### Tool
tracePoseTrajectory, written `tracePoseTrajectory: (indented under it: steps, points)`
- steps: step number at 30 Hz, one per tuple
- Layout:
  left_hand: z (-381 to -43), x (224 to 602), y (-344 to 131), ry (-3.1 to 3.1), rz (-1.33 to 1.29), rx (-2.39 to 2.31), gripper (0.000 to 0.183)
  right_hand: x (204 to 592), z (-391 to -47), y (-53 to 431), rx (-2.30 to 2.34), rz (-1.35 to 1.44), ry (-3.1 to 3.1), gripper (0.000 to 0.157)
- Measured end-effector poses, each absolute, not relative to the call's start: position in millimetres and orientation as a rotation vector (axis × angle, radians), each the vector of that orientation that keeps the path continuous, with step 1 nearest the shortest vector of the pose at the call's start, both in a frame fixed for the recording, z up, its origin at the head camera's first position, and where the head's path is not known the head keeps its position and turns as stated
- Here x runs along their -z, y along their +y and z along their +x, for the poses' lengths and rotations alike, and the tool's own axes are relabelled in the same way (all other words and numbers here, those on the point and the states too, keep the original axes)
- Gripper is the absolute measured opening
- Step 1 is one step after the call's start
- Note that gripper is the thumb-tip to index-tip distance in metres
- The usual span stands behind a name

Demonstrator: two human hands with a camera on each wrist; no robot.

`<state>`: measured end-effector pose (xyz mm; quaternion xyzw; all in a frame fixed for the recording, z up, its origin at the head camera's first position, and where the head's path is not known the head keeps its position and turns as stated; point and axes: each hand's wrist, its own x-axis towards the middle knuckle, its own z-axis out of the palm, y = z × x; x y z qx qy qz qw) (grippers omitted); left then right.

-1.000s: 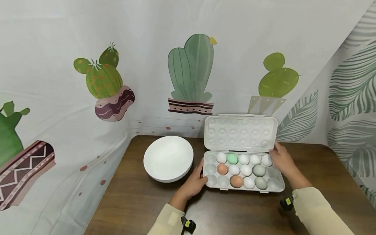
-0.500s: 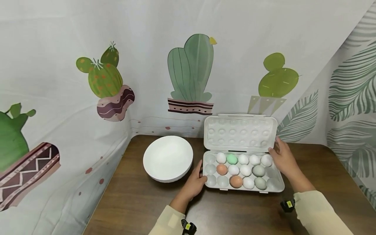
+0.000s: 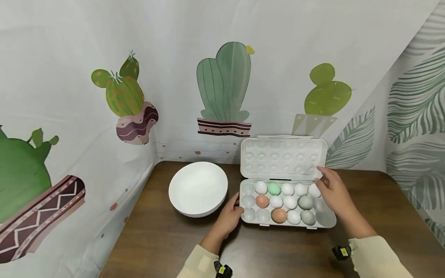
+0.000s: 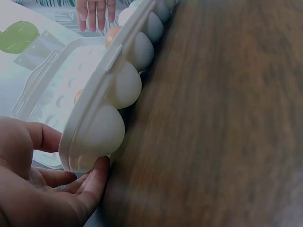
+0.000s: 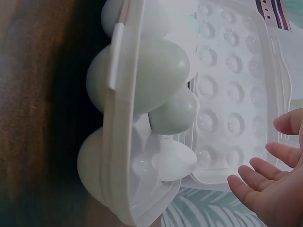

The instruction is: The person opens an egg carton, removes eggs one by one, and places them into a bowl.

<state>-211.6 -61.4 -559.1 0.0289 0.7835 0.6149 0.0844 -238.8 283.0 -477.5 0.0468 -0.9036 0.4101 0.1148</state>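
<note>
A white plastic egg carton (image 3: 325, 218) lies on the table with its lid (image 3: 283, 157) raised against the backdrop. Its cups hold several white eggs (image 3: 293, 217), two brown eggs (image 3: 279, 216), a mint-green egg (image 3: 274, 189) and two grey-green eggs (image 5: 161, 73); some cups are bare. My left hand (image 3: 227, 219) grips the carton's left end, thumb on the rim and fingers beneath, as the left wrist view shows. By the lid's lower right corner is my right hand (image 3: 335, 195), its fingers spread and relaxed, holding nothing. In the right wrist view those fingers (image 5: 266, 174) appear apart from the lid.
A large white bowl (image 3: 198, 189) stands left of the carton, close to my left hand. The brown wooden table (image 3: 274, 251) ends at a hanging cloth (image 3: 167, 96) printed with cacti and leaves.
My right hand has come off the carton's right edge and shifted slightly left, fingers opening before the lid. The left hand keeps its place. The carton and bowl have not visibly moved.
</note>
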Motion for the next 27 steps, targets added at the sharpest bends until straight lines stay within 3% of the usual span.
tracePoseTrajectory:
  steps: [13,27]
  points:
    - [-211,561,-61,2.357,0.142,-1.839,0.065,487,-218,277,-0.991,0.214,-2.658,0.027]
    - [-210,562,-61,2.524,0.175,-1.666,0.064,506,-209,275,-0.977,0.199,-2.725,0.029]
